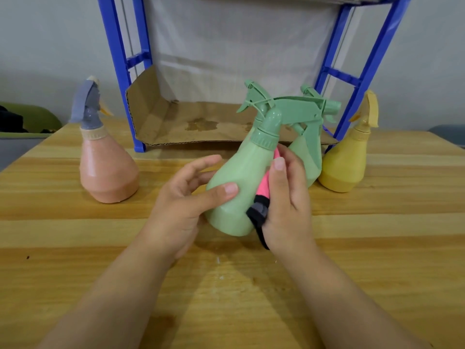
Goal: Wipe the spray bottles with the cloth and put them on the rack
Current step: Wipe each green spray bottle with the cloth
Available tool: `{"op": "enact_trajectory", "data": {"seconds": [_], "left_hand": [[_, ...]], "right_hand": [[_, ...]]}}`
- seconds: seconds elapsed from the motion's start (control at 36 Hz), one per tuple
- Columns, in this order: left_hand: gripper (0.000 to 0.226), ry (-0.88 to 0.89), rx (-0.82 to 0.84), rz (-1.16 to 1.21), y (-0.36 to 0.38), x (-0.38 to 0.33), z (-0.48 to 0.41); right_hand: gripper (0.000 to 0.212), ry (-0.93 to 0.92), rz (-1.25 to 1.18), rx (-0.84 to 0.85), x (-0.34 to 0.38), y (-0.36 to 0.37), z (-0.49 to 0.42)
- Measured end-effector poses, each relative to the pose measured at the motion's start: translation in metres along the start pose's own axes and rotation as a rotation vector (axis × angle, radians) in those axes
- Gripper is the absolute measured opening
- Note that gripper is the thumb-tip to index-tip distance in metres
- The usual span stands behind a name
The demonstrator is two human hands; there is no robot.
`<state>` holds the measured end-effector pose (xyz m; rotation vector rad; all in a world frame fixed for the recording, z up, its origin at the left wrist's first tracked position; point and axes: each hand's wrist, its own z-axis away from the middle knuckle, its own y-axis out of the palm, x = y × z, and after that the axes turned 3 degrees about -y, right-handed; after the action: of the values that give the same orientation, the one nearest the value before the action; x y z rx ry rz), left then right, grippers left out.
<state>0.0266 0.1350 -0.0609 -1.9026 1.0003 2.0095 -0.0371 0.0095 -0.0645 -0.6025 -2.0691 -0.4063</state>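
I hold a green spray bottle (241, 187) tilted above the wooden table, at the middle of the view. My left hand (186, 197) grips its body from the left, thumb across the front. My right hand (286, 197) presses a pink and black cloth (263, 197) against the bottle's right side, fingers curled round the cloth. A second green spray bottle (310, 152) stands just behind it, partly hidden. Left of them stands a pink spray bottle (108, 170) with a grey taped head. A yellow spray bottle (347, 162) is at the right. The blue rack (120, 59) rises behind them.
A sheet of stained cardboard (191, 122) lines the rack's lowest shelf, which holds no bottle. The wooden table (226, 285) stretches toward me. A green seat with dark items (27, 119) lies beyond the table's left edge.
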Motion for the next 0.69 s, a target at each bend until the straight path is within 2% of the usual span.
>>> {"op": "enact_trajectory", "data": {"seconds": [0.06,0.11,0.17,0.25,0.36,0.47,0.56,0.69], "left_hand": [[0.048,-0.030,0.019,0.067,0.001,-0.003,0.001],[0.036,-0.062,0.034,0.083,0.002,-0.005,0.003],[0.040,-0.068,0.022,0.077,0.003,-0.004,0.003],[0.049,-0.057,0.040,0.075,0.004,-0.002,0.003],[0.075,-0.064,0.115,0.045,0.004,-0.001,0.003],[0.078,-0.063,-0.003,0.044,0.008,-0.001,0.003],[0.062,-0.053,-0.087,0.090,0.010,-0.001,0.003],[0.040,-0.025,-0.048,0.067,0.009,-0.004,0.004]], "right_hand": [[0.033,0.022,-0.075,0.012,0.005,-0.005,-0.003],[0.033,0.056,-0.165,0.015,0.009,-0.007,-0.005],[0.041,0.082,-0.155,0.000,0.009,-0.006,-0.005],[0.046,0.061,0.018,-0.038,0.005,-0.002,-0.002],[0.047,0.000,0.153,-0.081,0.007,-0.003,-0.001],[0.049,-0.004,0.160,-0.035,0.004,-0.005,-0.001],[0.055,-0.039,0.233,0.047,0.005,-0.004,0.002],[0.057,-0.145,0.355,0.141,0.004,-0.002,0.004]]}}
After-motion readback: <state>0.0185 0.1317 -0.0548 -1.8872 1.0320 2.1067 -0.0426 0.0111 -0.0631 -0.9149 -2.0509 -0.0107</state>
